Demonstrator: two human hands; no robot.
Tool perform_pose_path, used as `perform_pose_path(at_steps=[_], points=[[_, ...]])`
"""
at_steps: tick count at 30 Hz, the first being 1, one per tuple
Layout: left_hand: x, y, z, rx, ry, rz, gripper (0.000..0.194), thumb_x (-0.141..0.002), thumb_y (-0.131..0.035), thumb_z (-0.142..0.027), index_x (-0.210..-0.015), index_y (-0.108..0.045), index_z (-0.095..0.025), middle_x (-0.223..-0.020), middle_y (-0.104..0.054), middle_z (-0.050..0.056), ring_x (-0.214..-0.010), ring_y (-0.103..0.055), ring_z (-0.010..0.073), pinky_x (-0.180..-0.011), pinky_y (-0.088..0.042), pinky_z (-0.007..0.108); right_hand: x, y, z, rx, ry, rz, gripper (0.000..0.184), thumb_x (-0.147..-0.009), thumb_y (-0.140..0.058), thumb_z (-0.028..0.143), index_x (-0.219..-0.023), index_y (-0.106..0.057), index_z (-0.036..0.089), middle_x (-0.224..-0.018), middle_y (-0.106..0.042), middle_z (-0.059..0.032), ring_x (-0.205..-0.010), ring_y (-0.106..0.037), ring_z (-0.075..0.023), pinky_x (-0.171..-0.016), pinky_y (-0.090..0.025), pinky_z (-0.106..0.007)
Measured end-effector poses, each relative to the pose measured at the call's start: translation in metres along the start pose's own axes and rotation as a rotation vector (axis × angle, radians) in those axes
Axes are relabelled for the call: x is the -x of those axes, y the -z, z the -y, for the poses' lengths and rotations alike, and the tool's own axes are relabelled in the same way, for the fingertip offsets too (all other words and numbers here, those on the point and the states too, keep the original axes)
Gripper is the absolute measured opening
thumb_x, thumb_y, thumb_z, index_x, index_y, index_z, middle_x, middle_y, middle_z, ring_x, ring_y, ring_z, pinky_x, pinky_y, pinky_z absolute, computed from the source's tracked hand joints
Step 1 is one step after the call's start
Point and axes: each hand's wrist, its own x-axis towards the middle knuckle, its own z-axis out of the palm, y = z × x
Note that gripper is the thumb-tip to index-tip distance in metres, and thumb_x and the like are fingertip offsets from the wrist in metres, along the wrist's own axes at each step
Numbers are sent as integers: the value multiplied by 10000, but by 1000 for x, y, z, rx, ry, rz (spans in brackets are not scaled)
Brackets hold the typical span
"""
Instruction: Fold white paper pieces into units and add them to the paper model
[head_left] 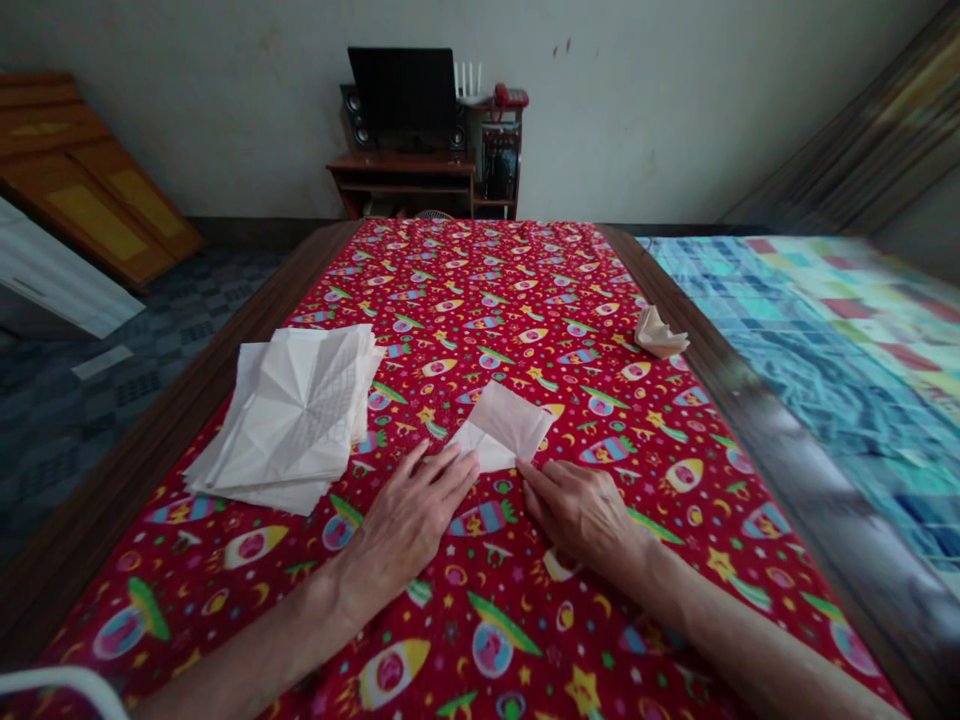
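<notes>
Left hand [421, 492] flat at left corner of paper [514, 420], grip unclosed. Right hand [583, 502] at near corner; grip indeterminable. Risk: uneven pressure skewing paper.

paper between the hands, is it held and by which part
The left hand rests on the near left side of the paper and the right hand touches its near right corner; whether either pinches it cannot be told.
</notes>
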Motion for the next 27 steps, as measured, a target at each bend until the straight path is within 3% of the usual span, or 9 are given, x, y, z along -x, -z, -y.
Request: perform_pose_path(at_steps=[7, 12, 18, 21, 23, 27], points=[[12, 1, 9, -12, 21, -63, 552, -813, -337, 11, -1314, -500, -154, -1384, -504, 43, -1303, -406, 204, -1111, -300, 425, -1, -1, -1, 4, 1, -11, 234, -917, -446, 206, -1002, -650, 131, -607, -569, 3, -534, -518, -108, -484, -262, -262], [-4, 4, -2, 52, -49, -245, 443, -858, -325, -26, -1211, -581, -107, -1297, -572, 99, -1261, -456, 207, -1097, -353, 399, -2, 0, 1, -25, -1, -7, 220, -915, -439, 200, -947, -647, 136, -595, -568, 3, -518, -501, -100, -484, -265, -249], [-28, -3, -14, 120, -72, -116, 409, -901, -441, -102, -1305, -480, -145, -1312, -556, 69, -1231, -482, 214, -1052, -407, 376, -8, 3, -12, -118, -30, -61, 239, -930, -429, 207, -905, -664, 168, -649, -578, -8, -558, -515, -102, -504, -325, -216], [-30, -4, -10, 120, -67, -110, 365, -904, -483, -125, -1266, -514, -166, -1288, -575, 58, -1204, -505, 213, -1025, -427, 359, -15, 8, -32, -125, -94, -189, 216, -909, -482, 227, -1044, -643, 176, -990, -626, -106, -841, -592, -177, -609, -428, -244], [-30, -4, -6, 127, -78, -114, 349, -902, -508, -140, -1248, -528, -172, -1289, -574, 57, -1202, -507, 212, -1020, -428, 351, -22, 10, -45, -207, -107, -182, 306, -908, -490, 250, -1195, -568, 177, -1147, -583, -147, -1003, -569, -218, -736, -472, -313], [-30, -5, 2, 154, -85, -115, 339, -904, -502, -127, -1238, -537, -172, -1282, -577, 54, -1207, -502, 191, -1033, -409, 340, -33, 3, -54, -474, -226, -86, 380, -896, -518, 266, -1265, -500, 175, -856, -660, -38, -718, -606, -139, -665, -473, -263]])
